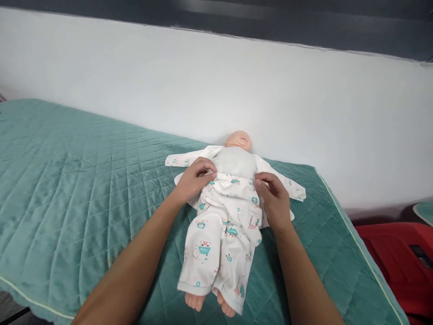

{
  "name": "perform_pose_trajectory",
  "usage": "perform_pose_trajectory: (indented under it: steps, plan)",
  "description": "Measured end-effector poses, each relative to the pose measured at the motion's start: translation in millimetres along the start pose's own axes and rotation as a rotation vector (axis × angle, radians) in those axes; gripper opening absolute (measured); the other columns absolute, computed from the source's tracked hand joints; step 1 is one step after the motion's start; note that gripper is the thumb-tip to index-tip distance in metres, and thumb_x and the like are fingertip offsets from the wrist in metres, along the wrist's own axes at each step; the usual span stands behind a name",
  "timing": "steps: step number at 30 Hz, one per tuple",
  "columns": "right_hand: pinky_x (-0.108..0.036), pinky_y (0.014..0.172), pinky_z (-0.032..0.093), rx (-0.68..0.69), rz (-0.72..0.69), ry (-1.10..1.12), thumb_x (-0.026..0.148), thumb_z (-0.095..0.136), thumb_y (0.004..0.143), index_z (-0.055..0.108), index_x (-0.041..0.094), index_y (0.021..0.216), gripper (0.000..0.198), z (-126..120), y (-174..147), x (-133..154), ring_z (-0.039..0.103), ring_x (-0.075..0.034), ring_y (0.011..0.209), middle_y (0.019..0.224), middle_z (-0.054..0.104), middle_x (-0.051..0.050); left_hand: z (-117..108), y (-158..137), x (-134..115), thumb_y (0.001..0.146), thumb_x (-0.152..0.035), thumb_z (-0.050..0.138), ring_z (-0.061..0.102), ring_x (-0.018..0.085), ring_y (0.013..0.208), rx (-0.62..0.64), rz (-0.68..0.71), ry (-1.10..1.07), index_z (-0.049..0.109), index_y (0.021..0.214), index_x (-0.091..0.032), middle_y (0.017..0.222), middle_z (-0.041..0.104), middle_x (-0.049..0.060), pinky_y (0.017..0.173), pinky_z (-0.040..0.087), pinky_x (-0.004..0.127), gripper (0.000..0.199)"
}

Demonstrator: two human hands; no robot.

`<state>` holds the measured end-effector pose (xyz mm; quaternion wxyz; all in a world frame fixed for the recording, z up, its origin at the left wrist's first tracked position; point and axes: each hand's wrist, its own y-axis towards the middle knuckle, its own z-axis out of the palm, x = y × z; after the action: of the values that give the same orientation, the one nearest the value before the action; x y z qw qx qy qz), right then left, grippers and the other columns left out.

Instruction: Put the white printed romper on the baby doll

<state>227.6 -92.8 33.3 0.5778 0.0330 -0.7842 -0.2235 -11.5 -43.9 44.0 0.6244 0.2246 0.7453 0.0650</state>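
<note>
A baby doll [238, 140] lies on its back, feet toward me, on a green quilted cover. White printed pants [206, 234] cover its legs up to the waist, with the bare toes showing below the cuffs. A white printed jacket [287, 183] is on its arms and lies open, so the pale torso [235, 161] shows. My left hand [196, 178] pinches the waistband at the left side. At the right side, my right hand [273, 194] pinches the same waistband between thumb and fingers.
The green quilted cover [84, 189] spreads far to the left and ends at a piped edge on the right. A white wall [203, 85] rises right behind the doll's head. Beyond the right edge stands a red plastic object [399, 266].
</note>
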Motion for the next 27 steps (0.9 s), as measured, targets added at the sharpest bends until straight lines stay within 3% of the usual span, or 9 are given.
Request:
perform_pose_trajectory:
  steps: [3,7,13,17,21,24,27]
  plan:
    - [-0.037,0.099,0.042,0.133,-0.082,-0.039,0.037,0.065,0.084,0.062,0.026,0.094,0.015,1,0,0,0.051,-0.022,0.118,0.118,0.056,-0.005,-1,0,-2,0.080,-0.032,0.067,0.053,0.021,0.105,0.096,-0.013,0.044,0.065,0.089,-0.021,0.109,0.054,0.007,0.091,0.044,0.033,0.014]
    - [-0.040,0.102,0.039,0.199,-0.071,-0.137,0.038,0.072,0.078,0.059,0.026,0.096,0.025,-2,2,0,0.048,-0.023,0.122,0.123,0.050,-0.005,-5,1,-1,0.078,-0.038,0.071,0.049,0.024,0.116,0.200,-0.032,0.082,0.067,0.095,-0.022,0.118,0.049,0.008,0.098,0.043,0.036,0.023]
    - [-0.040,0.100,0.038,0.304,-0.055,-0.239,0.036,0.074,0.076,0.051,0.022,0.080,0.027,-5,4,4,0.043,-0.025,0.125,0.126,0.046,-0.007,-6,4,2,0.074,-0.040,0.075,0.042,0.027,0.129,0.204,-0.035,0.169,0.064,0.084,-0.022,0.127,0.045,0.008,0.111,0.033,0.040,0.024]
    - [-0.039,0.098,0.039,0.310,-0.061,-0.224,0.036,0.070,0.080,0.049,0.022,0.076,0.026,-4,2,2,0.044,-0.025,0.122,0.125,0.046,-0.007,-4,2,1,0.076,-0.040,0.073,0.043,0.025,0.129,0.204,-0.018,0.207,0.059,0.076,-0.020,0.129,0.046,0.007,0.111,0.033,0.037,0.024]
    - [-0.036,0.092,0.040,0.298,-0.117,-0.213,0.039,0.063,0.086,0.048,0.021,0.073,0.027,-3,3,2,0.050,-0.023,0.114,0.120,0.051,-0.007,-4,5,-3,0.081,-0.039,0.067,0.050,0.024,0.121,0.212,0.043,0.225,0.055,0.074,-0.019,0.124,0.054,0.007,0.104,0.037,0.033,0.025]
    - [-0.033,0.085,0.040,0.291,-0.137,-0.235,0.041,0.058,0.090,0.046,0.021,0.071,0.030,-4,13,4,0.054,-0.020,0.099,0.107,0.058,-0.005,-2,18,-3,0.086,-0.040,0.059,0.057,0.020,0.094,0.217,0.035,0.265,0.050,0.075,-0.020,0.097,0.062,0.004,0.085,0.043,0.031,0.025]
    - [-0.030,0.069,0.036,0.227,-0.047,-0.310,0.046,0.055,0.090,0.045,0.021,0.071,0.033,-2,32,0,0.047,-0.015,0.074,0.078,0.054,0.001,4,41,0,0.089,-0.042,0.053,0.050,0.017,0.071,0.168,-0.007,0.343,0.046,0.076,-0.021,0.073,0.054,-0.001,0.066,0.037,0.029,0.025]
